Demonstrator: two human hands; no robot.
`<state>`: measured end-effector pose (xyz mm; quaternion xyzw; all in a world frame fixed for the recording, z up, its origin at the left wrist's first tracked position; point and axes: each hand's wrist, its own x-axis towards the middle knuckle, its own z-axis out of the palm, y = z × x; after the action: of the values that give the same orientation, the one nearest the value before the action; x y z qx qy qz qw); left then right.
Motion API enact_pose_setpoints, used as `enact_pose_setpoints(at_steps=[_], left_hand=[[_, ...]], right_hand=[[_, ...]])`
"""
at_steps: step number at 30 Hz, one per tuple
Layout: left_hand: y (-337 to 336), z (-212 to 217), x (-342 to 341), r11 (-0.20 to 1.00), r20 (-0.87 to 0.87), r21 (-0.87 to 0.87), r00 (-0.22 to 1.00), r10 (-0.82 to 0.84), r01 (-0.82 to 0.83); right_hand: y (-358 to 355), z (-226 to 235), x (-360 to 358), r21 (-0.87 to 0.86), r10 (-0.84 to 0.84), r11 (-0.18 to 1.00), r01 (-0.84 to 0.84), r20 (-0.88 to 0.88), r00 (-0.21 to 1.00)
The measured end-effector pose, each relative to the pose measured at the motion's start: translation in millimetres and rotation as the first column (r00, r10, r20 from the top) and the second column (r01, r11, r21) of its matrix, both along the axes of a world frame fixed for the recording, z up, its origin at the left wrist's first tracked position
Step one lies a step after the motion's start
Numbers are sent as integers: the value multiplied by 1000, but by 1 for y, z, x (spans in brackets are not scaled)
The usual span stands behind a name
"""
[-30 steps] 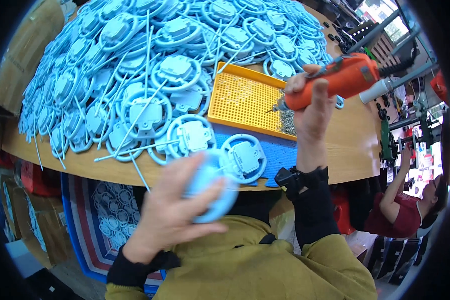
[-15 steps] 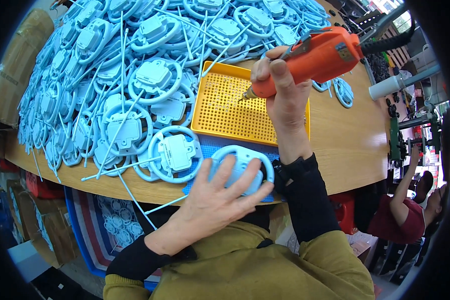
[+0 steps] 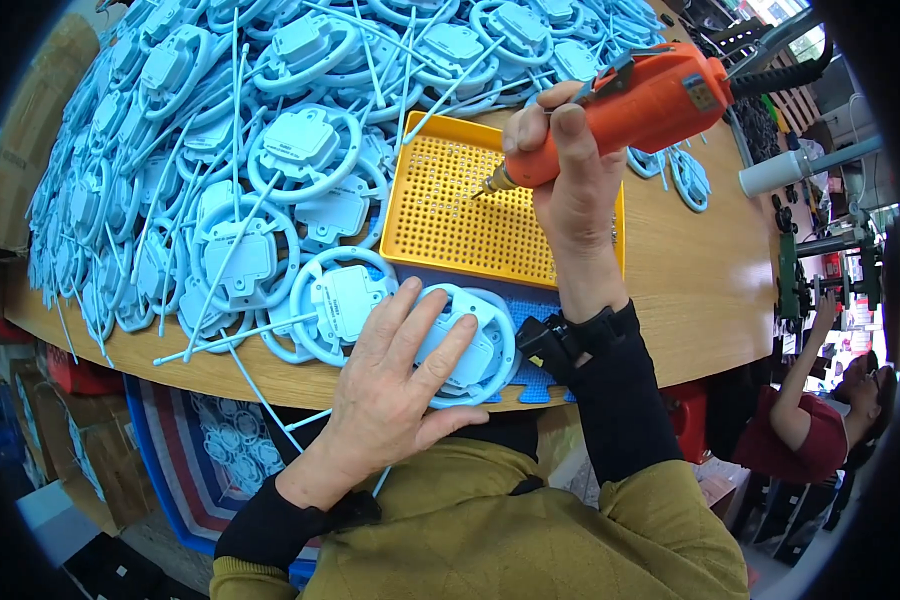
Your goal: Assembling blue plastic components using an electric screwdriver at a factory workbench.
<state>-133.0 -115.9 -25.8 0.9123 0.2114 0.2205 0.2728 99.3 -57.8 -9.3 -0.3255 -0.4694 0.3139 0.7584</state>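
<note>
My right hand [image 3: 577,175] is wrapped round an orange electric screwdriver [image 3: 635,110]. The bit points down-left over a yellow perforated tray [image 3: 450,262], where small screws sit in many holes. My left hand [image 3: 395,385] lies palm down with fingers spread over a light-blue ring-shaped part [image 3: 510,345] with a flat central housing. The fingertips rest on its housing and the thumb lies along its near edge. Partly under the fingers, to the left, is a similar ring part [image 3: 342,300] with a thin stem.
A large heap of the same blue parts [image 3: 240,260] covers the table's left and far side. A blue foam mat [image 3: 540,380] lies under the work. Two ring parts [image 3: 690,180] lie right of the tray. A striped bin [image 3: 175,450] stands below; a person [image 3: 805,425] is at far right.
My left hand and the ring part under it have shifted left, baring more of the blue mat. The screwdriver stays over the tray, its bit slightly farther left.
</note>
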Motion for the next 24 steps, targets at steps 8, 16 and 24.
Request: enact_pose_setpoints(at_steps=[8, 16, 24], left_hand=[[-2, 9, 7, 984, -80, 115, 986, 148, -138], [0, 8, 12, 975, 15, -42, 976, 219, -219], [2, 8, 14, 974, 12, 5, 974, 226, -227]], right_hand=[[-2, 4, 1, 8, 8, 1000, -8, 30, 1000], [-46, 63, -12, 22, 65, 998, -67, 80, 995], [-79, 58, -48, -70, 178, 983, -171, 109, 978]])
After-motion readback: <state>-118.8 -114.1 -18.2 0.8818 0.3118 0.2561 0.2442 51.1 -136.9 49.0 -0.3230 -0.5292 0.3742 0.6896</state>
